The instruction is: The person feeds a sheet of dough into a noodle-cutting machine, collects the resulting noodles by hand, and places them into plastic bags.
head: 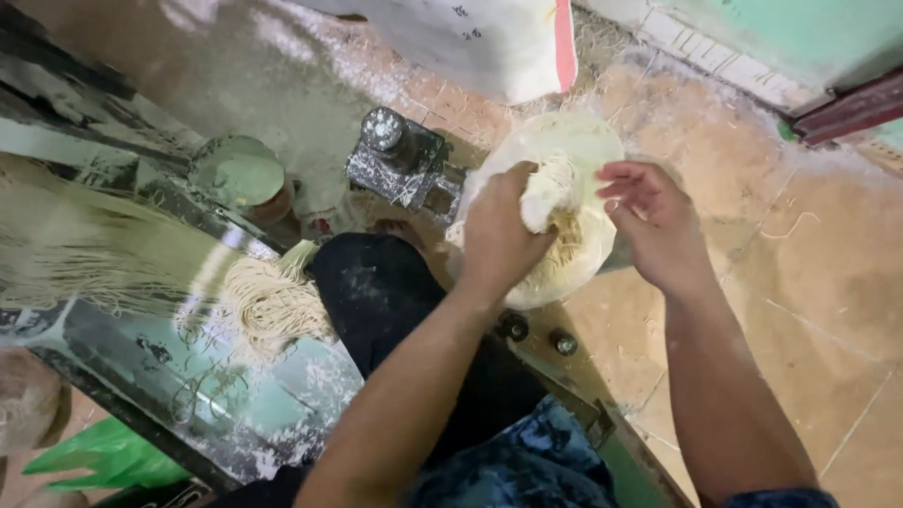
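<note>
My left hand (pixel 497 236) grips a pale bundle of fresh noodles (pixel 549 192) and holds it over a round white bowl (pixel 576 138) that stands on the floor. More noodle strands lie inside the bowl under the bundle. My right hand (pixel 653 216) hovers just right of the bundle, fingers curled and apart, touching or almost touching the strands. Both forearms reach forward from blue patterned sleeves.
A green, flour-dusted noodle machine (pixel 217 376) fills the left side, with a sheet of cut noodles (pixel 270 303) hanging over it. A metal block with a knob (pixel 395 157) sits beside the bowl. A white sack (pixel 479 30) stands behind. The tiled floor (pixel 801 276) is dusted with flour.
</note>
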